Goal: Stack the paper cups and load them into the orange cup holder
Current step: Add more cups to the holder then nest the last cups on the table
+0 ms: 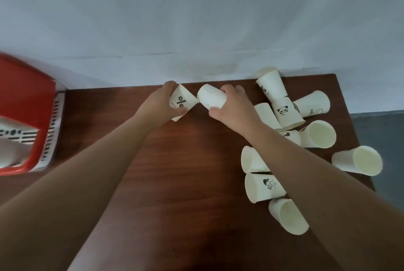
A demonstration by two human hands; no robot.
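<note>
My left hand (157, 104) grips a white paper cup with black print (182, 102) near the far edge of the brown table (179, 172). Just to its right, my right hand (234, 106) holds a second white cup (210, 97) on its side, its closed base pointing toward the left cup. The two cups nearly touch. Several more paper cups (317, 134) lie scattered on their sides at the table's right. The orange cup holder (26, 95) sits at the left edge, partly cut off, with a white cup (8, 152) seen inside it.
A pale wall (196, 19) runs behind the table. The table's right edge drops to a grey floor (380, 130). One cup (358, 160) lies close to that right edge. A white slotted panel (52, 130) lines the holder's side.
</note>
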